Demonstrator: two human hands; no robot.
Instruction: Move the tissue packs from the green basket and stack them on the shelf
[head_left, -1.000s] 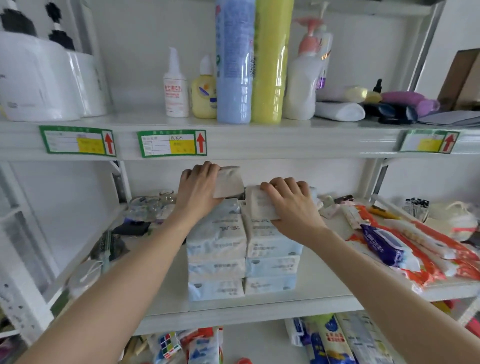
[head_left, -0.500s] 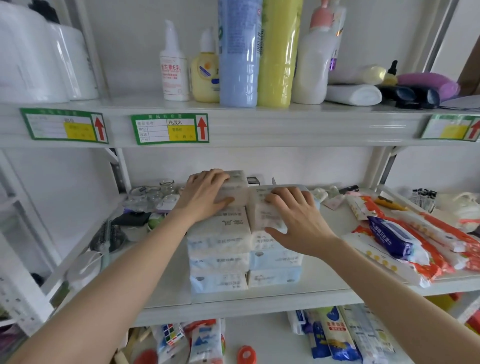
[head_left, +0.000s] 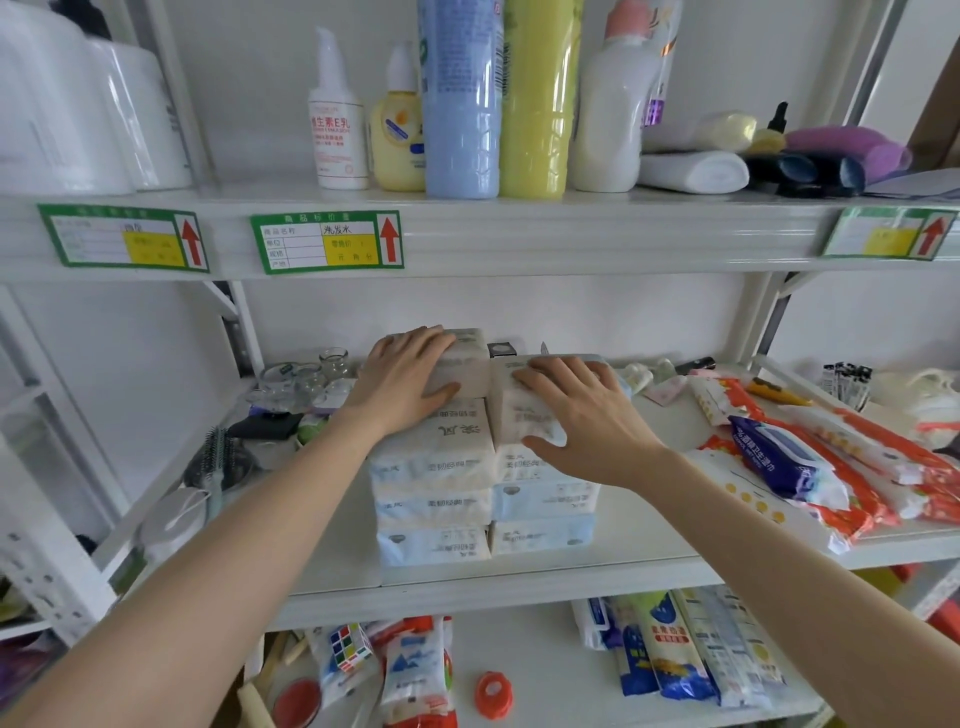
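Observation:
Two side-by-side stacks of pale tissue packs (head_left: 434, 501) stand on the middle shelf (head_left: 597, 577). My left hand (head_left: 402, 379) lies flat on a tissue pack (head_left: 467, 366) at the top back of the left stack, fingers wrapped over it. My right hand (head_left: 582, 415) grips another tissue pack (head_left: 522, 415) on top of the right stack, thumb on its near side. Both packs rest on the stacks. The green basket is out of view.
Small glass jars (head_left: 306, 379) and a hairbrush (head_left: 218, 457) lie left of the stacks. Wet-wipe packs (head_left: 779, 457) and red-orange packs (head_left: 872, 467) fill the right of the shelf. Bottles (head_left: 460, 98) line the upper shelf. More goods lie below.
Both hands have lowered their packs onto the tops of the stacks and pressed them down and back. The view has tilted slightly upward.

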